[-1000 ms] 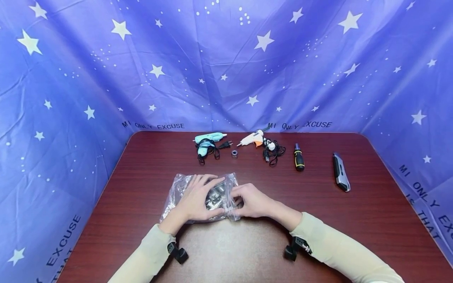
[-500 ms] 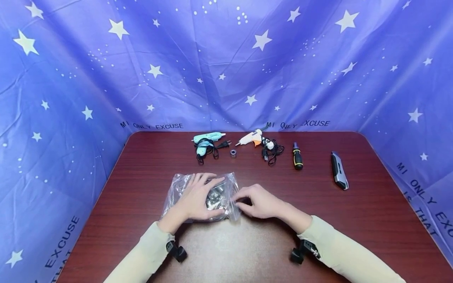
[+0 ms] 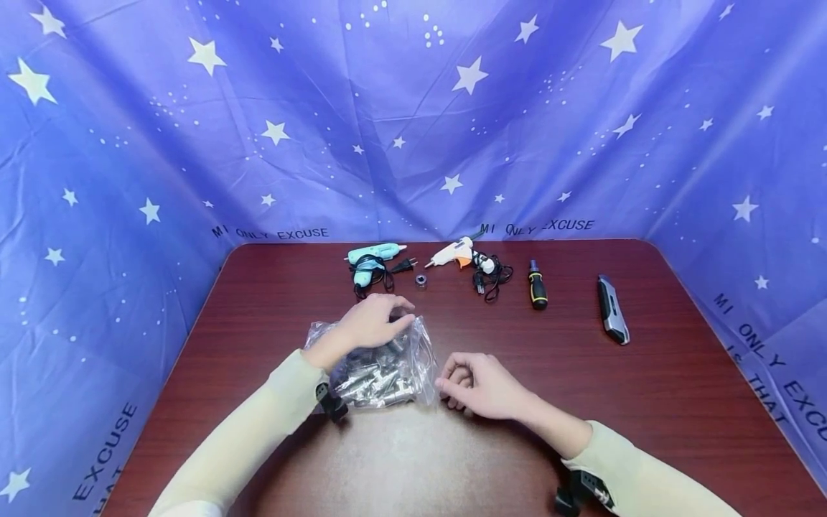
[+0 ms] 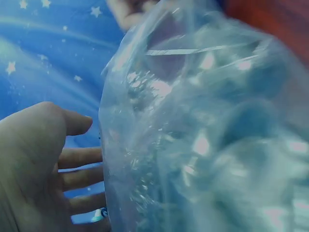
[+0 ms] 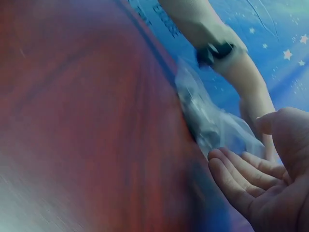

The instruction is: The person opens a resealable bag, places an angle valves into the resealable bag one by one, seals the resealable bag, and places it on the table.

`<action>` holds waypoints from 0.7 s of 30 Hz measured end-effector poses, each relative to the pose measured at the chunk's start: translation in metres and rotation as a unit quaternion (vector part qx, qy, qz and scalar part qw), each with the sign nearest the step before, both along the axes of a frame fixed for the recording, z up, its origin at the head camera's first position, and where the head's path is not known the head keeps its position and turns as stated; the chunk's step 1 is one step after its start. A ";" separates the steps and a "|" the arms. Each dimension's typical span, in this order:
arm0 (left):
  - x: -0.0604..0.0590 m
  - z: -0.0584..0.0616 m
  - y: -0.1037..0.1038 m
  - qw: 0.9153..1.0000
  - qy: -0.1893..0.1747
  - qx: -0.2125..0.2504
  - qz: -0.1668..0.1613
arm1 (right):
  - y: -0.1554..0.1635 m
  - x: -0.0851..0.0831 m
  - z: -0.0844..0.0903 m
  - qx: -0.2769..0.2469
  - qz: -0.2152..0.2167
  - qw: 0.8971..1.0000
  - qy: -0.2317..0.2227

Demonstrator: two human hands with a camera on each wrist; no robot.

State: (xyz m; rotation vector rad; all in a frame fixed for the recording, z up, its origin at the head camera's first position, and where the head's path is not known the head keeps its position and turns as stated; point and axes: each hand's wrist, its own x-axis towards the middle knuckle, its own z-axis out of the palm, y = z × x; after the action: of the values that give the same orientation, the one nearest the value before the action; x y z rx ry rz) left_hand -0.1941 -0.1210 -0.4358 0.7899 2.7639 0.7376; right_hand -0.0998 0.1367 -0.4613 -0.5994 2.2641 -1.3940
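Note:
A clear plastic bag of shiny metal parts lies on the table in front of me; the kind of parts is hard to tell. Over the bag's far side, my left hand is raised with its fingers loosely bent, gripping nothing. In the left wrist view that hand has fingers stretched out beside the bag. Just right of the bag, my right hand has relaxed, slightly curled fingers that hold nothing. The right wrist view shows the same hand near the bag's end.
Along the back of the table lie a light-blue glue gun, a small metal ring-like piece, a white glue gun with a coiled cord, a yellow-black screwdriver and a grey utility knife. A starry cloth hangs behind.
My right hand has come off the bag's right end and drawn back to the right. My left hand has lifted off the bag toward its far side, showing more of the metal parts.

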 end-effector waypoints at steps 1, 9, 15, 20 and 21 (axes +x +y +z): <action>-0.005 0.000 0.003 1.000 -0.017 0.010 -0.003 | -0.002 0.004 -0.001 -0.008 -0.001 1.000 -0.011; -0.029 -0.006 0.014 0.996 -0.084 0.015 -0.018 | -0.016 0.019 -0.011 -0.067 -0.002 0.998 -0.020; -0.032 -0.004 0.018 0.994 -0.107 0.029 0.005 | -0.018 0.020 -0.009 -0.067 -0.014 0.997 -0.021; -0.030 -0.002 0.018 0.992 -0.108 0.060 0.011 | -0.013 0.019 -0.005 -0.032 -0.028 0.999 0.027; -0.030 -0.002 0.018 0.993 -0.101 0.066 0.010 | -0.011 0.019 -0.004 -0.028 -0.031 0.998 0.037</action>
State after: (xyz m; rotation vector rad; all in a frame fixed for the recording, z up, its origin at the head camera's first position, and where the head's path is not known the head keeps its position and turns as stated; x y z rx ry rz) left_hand -0.2240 -0.1034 -0.4377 0.6705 2.5666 0.9562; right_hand -0.0807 0.1255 -0.4652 -0.6127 2.3268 -1.4930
